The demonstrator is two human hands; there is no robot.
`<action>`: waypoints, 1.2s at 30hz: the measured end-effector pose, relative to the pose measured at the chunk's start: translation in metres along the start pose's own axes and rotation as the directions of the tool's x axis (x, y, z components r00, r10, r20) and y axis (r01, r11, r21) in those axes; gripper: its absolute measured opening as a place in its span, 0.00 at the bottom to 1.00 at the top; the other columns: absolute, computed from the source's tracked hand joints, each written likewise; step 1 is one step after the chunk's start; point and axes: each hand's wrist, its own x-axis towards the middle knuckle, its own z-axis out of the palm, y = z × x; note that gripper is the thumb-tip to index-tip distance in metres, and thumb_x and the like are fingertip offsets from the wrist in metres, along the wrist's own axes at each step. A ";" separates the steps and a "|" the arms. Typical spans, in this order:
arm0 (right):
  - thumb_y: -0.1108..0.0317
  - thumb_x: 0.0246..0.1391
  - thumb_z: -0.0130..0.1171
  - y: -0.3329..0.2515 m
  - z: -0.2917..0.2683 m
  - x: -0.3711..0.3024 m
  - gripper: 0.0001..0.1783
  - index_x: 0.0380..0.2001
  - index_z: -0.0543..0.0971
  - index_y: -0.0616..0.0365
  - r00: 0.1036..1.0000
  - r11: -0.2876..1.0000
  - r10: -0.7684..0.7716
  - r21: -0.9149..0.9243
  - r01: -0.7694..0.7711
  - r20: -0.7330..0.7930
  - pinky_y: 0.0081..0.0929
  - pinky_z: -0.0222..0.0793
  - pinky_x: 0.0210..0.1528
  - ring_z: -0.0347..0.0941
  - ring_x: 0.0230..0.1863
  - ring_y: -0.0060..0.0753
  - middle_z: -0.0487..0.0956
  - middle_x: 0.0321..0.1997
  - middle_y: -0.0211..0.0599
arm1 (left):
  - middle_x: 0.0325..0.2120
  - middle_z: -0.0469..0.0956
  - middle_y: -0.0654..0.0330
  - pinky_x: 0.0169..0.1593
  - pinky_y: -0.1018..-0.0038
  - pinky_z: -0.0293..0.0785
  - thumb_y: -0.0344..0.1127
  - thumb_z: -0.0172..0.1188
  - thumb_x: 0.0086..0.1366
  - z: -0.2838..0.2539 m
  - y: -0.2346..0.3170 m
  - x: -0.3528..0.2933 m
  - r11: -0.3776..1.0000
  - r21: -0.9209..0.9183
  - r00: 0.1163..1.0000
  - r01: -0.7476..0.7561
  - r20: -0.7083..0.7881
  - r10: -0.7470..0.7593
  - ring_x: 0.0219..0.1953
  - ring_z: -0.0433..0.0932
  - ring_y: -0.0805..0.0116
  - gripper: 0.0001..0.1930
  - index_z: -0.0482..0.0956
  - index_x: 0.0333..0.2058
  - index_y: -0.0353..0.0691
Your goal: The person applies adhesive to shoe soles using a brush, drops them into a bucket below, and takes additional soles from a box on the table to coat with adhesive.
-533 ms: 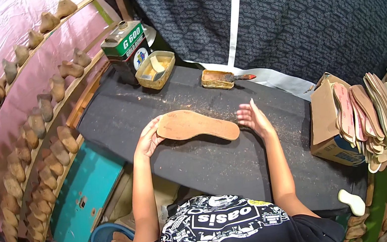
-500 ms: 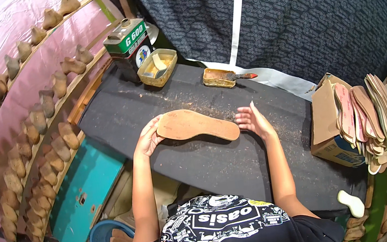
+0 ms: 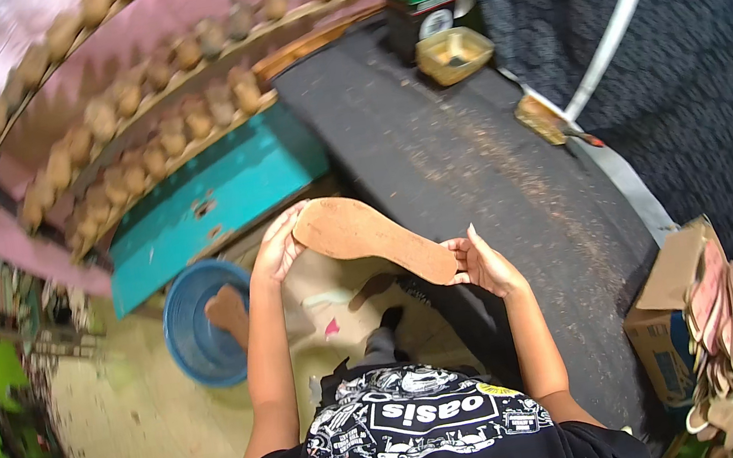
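Note:
Between my two hands is a tan shoe insole (image 3: 373, 237), held up in the air, its wide end to the left and its narrower heel end to the right. My left hand (image 3: 277, 245) pinches the wide end at its edge. The fingers of my right hand (image 3: 486, 265) close on the heel end, the thumb pointing up. A blue plastic tub (image 3: 202, 334) stands on the floor left of my left forearm, with a brown sole-shaped piece (image 3: 229, 312) in it. To the right and beyond the insole stretches the black-covered table (image 3: 431, 153), strewn with brown crumbs.
Racks of wooden shoe lasts (image 3: 172, 135) line the left wall above a teal board (image 3: 219, 194). A metal can (image 3: 427, 2), a yellowish tub (image 3: 454, 55) and a small tray (image 3: 540, 120) with a brush stand along the table's far side. A cardboard box (image 3: 664, 346) holds stacked insoles at right.
The view has swung left, bringing the blue tub and floor into sight. The insole is now over the table's left edge and floor. My right hand, apart from the heel before, now grips it.

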 end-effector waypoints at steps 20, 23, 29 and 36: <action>0.42 0.53 0.30 0.198 0.213 0.132 0.30 0.43 0.62 0.60 0.879 0.901 0.421 -0.219 -0.375 0.224 0.25 0.65 0.40 0.67 0.39 0.29 0.66 0.41 0.39 | 0.46 0.66 0.60 0.50 0.66 0.61 0.48 0.33 0.62 -0.223 0.013 -0.191 0.928 -0.264 0.761 -0.261 -0.648 0.030 0.48 0.65 0.66 0.22 0.60 0.49 0.40; 0.43 0.53 0.30 0.218 0.244 0.157 0.31 0.45 0.60 0.61 0.877 0.903 0.424 -0.181 -0.390 0.226 0.28 0.65 0.42 0.66 0.40 0.33 0.64 0.44 0.42 | 0.45 0.66 0.60 0.50 0.66 0.60 0.48 0.33 0.62 -0.258 0.030 -0.184 0.904 -0.304 0.769 -0.299 -0.637 0.041 0.48 0.64 0.64 0.22 0.61 0.48 0.41; 0.36 0.48 0.30 0.257 0.271 0.216 0.39 0.55 0.49 0.54 0.861 0.846 0.501 -0.260 -0.466 0.089 0.45 0.54 0.51 0.47 0.58 0.49 0.52 0.56 0.49 | 0.59 0.33 0.53 0.55 0.49 0.24 0.68 0.33 0.51 -0.334 0.053 -0.169 0.994 0.088 0.578 0.058 -0.815 0.039 0.60 0.33 0.56 0.46 0.34 0.57 0.38; 0.37 0.48 0.30 0.327 0.245 0.227 0.40 0.56 0.44 0.55 0.849 0.772 0.467 -0.354 -0.528 -0.247 0.47 0.46 0.55 0.43 0.60 0.51 0.48 0.58 0.52 | 0.58 0.36 0.57 0.57 0.60 0.33 0.61 0.36 0.55 -0.375 0.018 -0.204 0.983 0.068 0.514 0.169 -0.857 -0.029 0.60 0.38 0.59 0.38 0.36 0.57 0.45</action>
